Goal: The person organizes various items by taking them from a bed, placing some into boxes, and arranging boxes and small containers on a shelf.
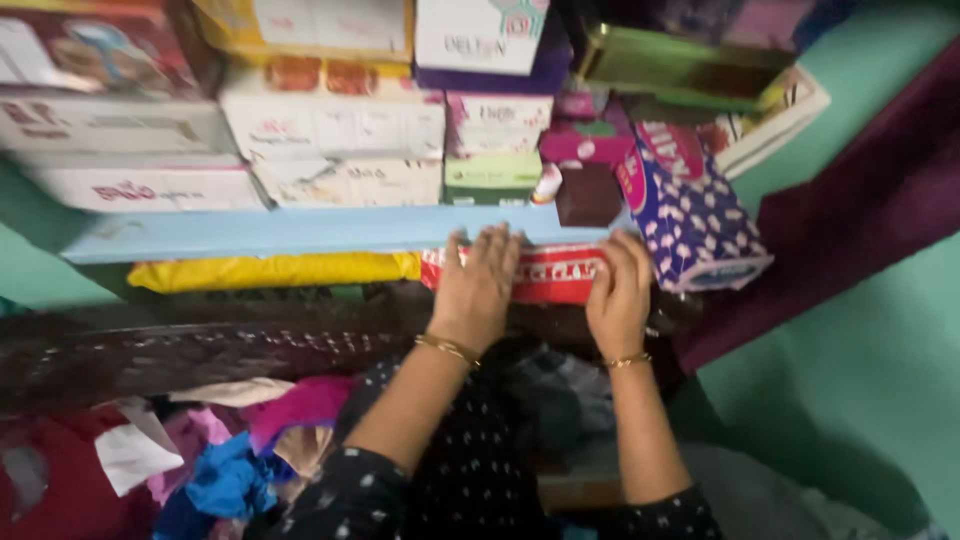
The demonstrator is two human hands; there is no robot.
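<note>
Both hands press flat against a red rectangular packet with pale lettering (552, 275), which sits just under the front lip of a light blue painted shelf board (300, 232) at about twelve o'clock from the wrists. The left hand (478, 288) lies with fingers spread and extended over the packet's left half, palm down, not curled around anything; the right hand (618, 298) rests on the packet's right end at about one o'clock, fingers bent slightly over its top edge, perhaps steadying it there. Whether either hand truly grips it I cannot tell. Each wrist carries a thin gold bangle. At nine o'clock from the packet, touching it, lies a long yellow plastic-wrapped bundle (275, 270). Above the board, stacked white cardboard boxes (330, 130) fill the shelf, and a blue-and-white patterned carton (695, 225) leans tilted at two o'clock. Loose coloured cloths (240, 450) heap at seven o'clock.
</note>
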